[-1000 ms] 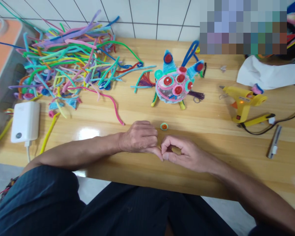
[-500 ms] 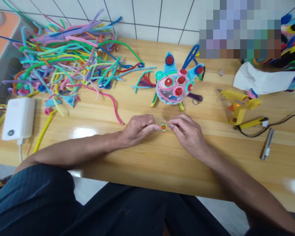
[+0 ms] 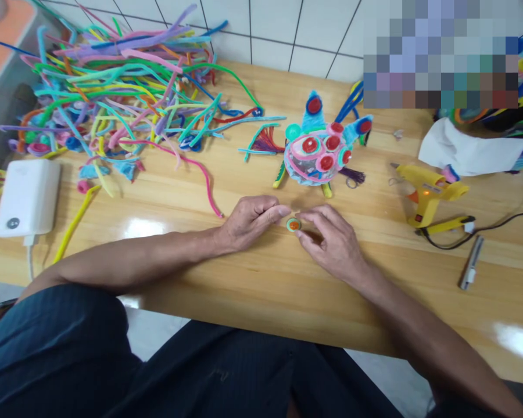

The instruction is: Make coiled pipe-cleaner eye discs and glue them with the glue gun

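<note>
A small round coil, orange in the middle with a pale green rim, is between my hands just above or on the table. My right hand has the coil's right edge between thumb and forefinger tips. Closed, with fingers curled and thumb laid along the forefinger, my left hand is just left of the coil; what it pinches, if anything, is hidden. Beyond both hands stands a fuzzy animal figure of pipe cleaners, with blue ears, red discs, a pink-outlined face and green-yellow feet.
A large heap of pipe cleaners covers the back left. A white power bank with a cable lies at left. On the right are a yellow glue gun with its light on, a grey cutter and white paper.
My left thumb has come away from the coil and moved slightly up. My right fingers have spread around its right edge. The whole view has shifted slightly.
</note>
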The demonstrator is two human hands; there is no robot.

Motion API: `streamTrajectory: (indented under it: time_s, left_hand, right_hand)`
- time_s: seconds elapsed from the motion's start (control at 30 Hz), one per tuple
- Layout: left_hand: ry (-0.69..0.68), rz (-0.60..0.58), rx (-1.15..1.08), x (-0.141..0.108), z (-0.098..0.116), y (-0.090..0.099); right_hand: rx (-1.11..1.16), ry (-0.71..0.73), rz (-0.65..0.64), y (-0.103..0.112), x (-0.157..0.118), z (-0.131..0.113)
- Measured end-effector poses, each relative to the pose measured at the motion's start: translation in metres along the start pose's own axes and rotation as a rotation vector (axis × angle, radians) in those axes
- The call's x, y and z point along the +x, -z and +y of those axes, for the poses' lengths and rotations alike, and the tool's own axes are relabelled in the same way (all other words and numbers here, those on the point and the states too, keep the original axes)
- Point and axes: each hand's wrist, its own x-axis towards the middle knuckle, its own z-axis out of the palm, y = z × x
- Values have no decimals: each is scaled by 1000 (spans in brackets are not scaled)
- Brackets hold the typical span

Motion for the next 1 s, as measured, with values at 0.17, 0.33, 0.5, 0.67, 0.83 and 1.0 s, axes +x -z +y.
streamTrajectory:
  time_s: [0.17, 0.33, 0.5, 0.67, 0.83, 1.0]
  left_hand:
    - [-20, -21, 38, 1, 0, 0]
    - [-62, -17, 100, 1, 2, -1]
    - [-103, -5, 142, 0, 0, -2]
    - [-189, -84, 314, 0, -7, -3]
    - [-229, -204, 491, 0, -11, -4]
    - [-216, -250, 550, 0, -10, -5]
  right_hand:
    - [-87, 27, -21, -4, 1, 0]
    - [-71, 51, 33, -4, 1, -2]
    - [-88, 93, 72, -6, 2, -4]
    - [-139, 121, 51, -10, 3, -3]
    - [-123, 113, 43, -13, 4, -3]
    - [-7, 76, 46, -9, 3, -5]
